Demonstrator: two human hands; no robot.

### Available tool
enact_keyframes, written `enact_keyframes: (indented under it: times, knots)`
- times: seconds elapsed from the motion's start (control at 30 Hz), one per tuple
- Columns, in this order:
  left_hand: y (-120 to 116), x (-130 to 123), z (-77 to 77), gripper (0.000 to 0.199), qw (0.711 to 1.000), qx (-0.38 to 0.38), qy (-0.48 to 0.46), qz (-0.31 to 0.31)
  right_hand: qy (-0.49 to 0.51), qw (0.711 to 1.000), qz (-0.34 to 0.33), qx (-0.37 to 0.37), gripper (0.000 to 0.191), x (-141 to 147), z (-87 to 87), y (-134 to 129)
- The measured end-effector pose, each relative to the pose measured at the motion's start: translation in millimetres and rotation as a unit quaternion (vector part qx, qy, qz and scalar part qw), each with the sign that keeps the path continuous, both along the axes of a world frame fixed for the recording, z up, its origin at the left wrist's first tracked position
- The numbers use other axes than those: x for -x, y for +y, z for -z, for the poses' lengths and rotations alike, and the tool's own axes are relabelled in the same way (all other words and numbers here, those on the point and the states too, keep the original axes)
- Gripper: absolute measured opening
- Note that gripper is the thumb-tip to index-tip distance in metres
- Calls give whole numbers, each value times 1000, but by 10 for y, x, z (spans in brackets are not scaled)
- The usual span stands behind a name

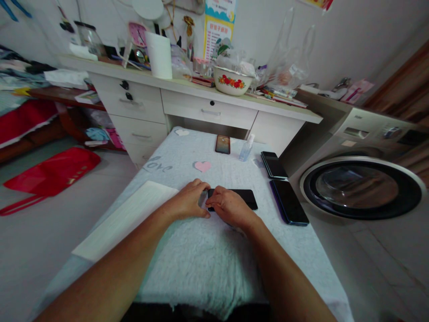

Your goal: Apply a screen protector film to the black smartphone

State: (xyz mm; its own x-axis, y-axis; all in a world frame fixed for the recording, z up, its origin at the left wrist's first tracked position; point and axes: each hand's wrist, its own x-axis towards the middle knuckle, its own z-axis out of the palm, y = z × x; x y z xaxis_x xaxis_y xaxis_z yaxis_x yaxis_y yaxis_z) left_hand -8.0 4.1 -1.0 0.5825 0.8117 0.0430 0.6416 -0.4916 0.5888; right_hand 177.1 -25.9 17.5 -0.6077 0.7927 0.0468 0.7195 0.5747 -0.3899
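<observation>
A black phone (246, 197) lies flat and crosswise on the cloth-covered table. At its left end, my left hand (191, 200) rests with thumb and fingers apart, curved around that end, with nothing seen between them. My right hand (228, 206) lies over the left part of the phone, its fingers pressed together; whatever they may pinch is too small to make out. Two more dark phones, one upper (274, 164) and one lower (289, 202), lie at the table's right edge. Farther back are a brown-screened phone (223, 144) and a clear spray bottle (246, 150), which stands upright.
A long pale board or folded sheet (124, 221) lies on the table's left side. Behind is a white desk (208, 107) with a flowered bowl (232, 82) and a paper roll (159, 56). A washing machine (362, 134) stands at right, a red bag (56, 172) on the floor at left.
</observation>
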Motion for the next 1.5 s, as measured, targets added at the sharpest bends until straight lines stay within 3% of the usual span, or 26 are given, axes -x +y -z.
enact_keyframes:
  times: [0.33,0.7,1.1,1.5]
  knots:
    - [5,-8,10,64,1000,-9,0,-1,-24,996,66,-52,26,66,22,10]
    - [17,-14,52,60,1000,-10,-16,-10,-55,986,142,-61,28,-7,7,15]
    - [16,-18,40,56,1000,-13,-14,-13,-45,993,91,-68,26,77,42,0]
    - [9,-11,40,56,1000,-11,-24,-10,-75,980,178,-56,31,-1,15,28]
